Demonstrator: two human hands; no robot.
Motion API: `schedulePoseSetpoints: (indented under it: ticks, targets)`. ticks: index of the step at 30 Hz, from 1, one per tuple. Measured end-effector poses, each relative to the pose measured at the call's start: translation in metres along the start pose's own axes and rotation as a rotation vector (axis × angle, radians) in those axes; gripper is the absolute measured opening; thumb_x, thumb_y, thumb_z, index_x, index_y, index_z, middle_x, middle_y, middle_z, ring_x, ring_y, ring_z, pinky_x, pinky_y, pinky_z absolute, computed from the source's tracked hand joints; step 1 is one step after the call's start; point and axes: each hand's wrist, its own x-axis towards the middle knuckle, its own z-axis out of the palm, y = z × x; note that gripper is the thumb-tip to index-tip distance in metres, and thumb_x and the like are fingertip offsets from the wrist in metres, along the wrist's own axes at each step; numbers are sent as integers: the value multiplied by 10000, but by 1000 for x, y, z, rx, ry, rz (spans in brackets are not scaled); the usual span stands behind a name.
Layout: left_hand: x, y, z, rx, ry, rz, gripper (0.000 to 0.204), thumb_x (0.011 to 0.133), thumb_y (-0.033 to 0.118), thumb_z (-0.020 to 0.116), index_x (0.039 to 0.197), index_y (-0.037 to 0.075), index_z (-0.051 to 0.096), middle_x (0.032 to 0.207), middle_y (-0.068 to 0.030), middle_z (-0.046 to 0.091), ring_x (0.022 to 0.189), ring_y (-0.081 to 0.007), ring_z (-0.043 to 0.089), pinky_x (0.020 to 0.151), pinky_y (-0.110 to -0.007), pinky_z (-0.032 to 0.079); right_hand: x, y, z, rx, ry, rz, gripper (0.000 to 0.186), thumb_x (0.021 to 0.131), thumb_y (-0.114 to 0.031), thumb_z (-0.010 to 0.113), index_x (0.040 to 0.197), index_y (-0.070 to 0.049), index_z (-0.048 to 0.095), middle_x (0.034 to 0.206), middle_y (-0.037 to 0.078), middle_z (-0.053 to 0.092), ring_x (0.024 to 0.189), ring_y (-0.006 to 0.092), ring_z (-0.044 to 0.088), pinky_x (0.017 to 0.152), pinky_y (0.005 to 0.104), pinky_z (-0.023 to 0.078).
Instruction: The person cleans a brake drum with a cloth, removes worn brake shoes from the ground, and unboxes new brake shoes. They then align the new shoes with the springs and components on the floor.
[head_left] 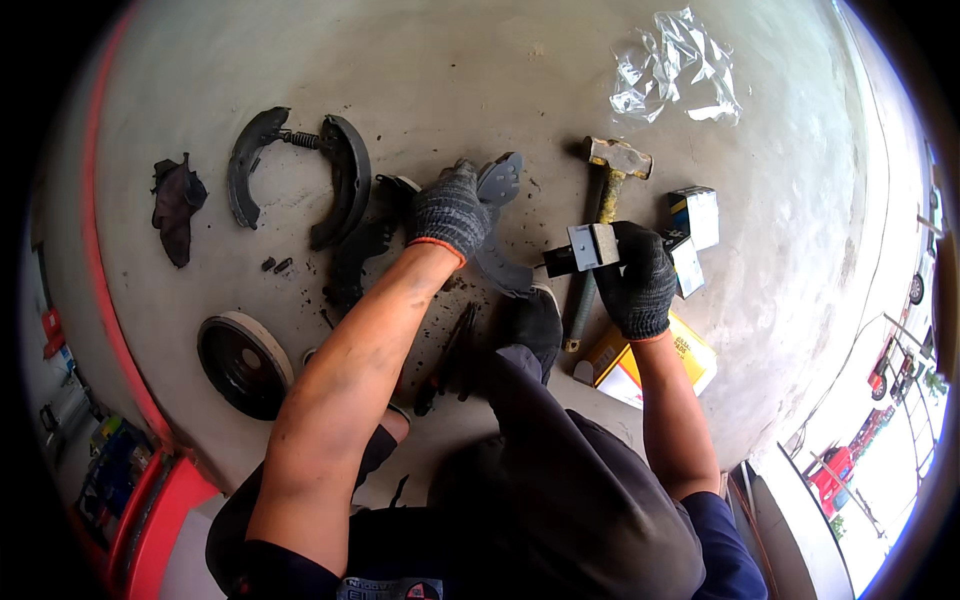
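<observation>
My left hand (450, 212), in a dark knit glove with an orange cuff, is closed at the edge of a grey curved brake shoe (501, 180). The fingers' far side is hidden. Over the hammer's handle, my right hand (641, 280), gloved alike, grips a small rectangular block with a grey metal face (591, 247). A dark flat piece (560, 262) sticks out to the block's left. Just beyond it lies a sledgehammer (620, 158) with a worn head. Left of my left hand, a pair of dark brake shoes (350, 185) is joined by a spring.
A round brake drum (242, 365) rests at the left, below a dark rag (178, 210). Pliers (447, 360) lie near my shoe (530, 330). Small boxes (694, 217) and a yellow box (690, 352) stand at the right. Clear plastic wrap (678, 70) lies farther off.
</observation>
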Motion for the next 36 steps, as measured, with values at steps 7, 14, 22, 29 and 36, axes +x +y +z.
schedulePoseSetpoints:
  ticks: [7, 14, 22, 29, 36]
  targets:
    - [-80, -27, -25, -468, 193, 414, 286, 696, 74, 764, 918, 36, 589, 865, -122, 605, 750, -284, 574, 695, -349, 507, 4, -1, -29, 58, -207, -110, 428, 680, -163, 798, 1050, -38, 625, 848, 138, 670, 714, 315, 661, 659, 400, 523]
    - [-115, -47, -38, -257, 419, 703, 419, 605, 5, 768, 985, 8, 591, 1150, -198, 593, 1062, -414, 585, 883, -441, 509, 14, -28, -60, 17, -155, -381, 417, 583, -108, 808, 927, -63, 578, 1060, 152, 678, 847, 355, 660, 716, 417, 523]
    - [-115, -55, -37, -209, 443, 725, 373, 605, 12, 771, 911, 15, 559, 1133, -197, 587, 1013, -393, 611, 842, -438, 524, 16, -31, -54, 20, -146, -370, 417, 579, -114, 813, 935, -65, 600, 1079, 138, 679, 869, 349, 663, 722, 418, 526]
    - [-111, -54, -34, -250, 424, 747, 386, 592, 15, 778, 915, 26, 566, 1126, -192, 590, 995, -392, 619, 832, -438, 535, 12, -26, -50, 31, -181, -339, 428, 571, -133, 822, 930, -72, 598, 1084, 133, 682, 879, 344, 662, 735, 422, 515]
    - [-105, -41, -45, -124, 426, 774, 388, 616, 39, 806, 920, 23, 565, 1098, -188, 606, 982, -354, 632, 830, -419, 537, 11, -18, -47, 52, -166, -310, 401, 593, -119, 812, 926, -69, 594, 1057, 141, 678, 858, 343, 663, 731, 412, 517]
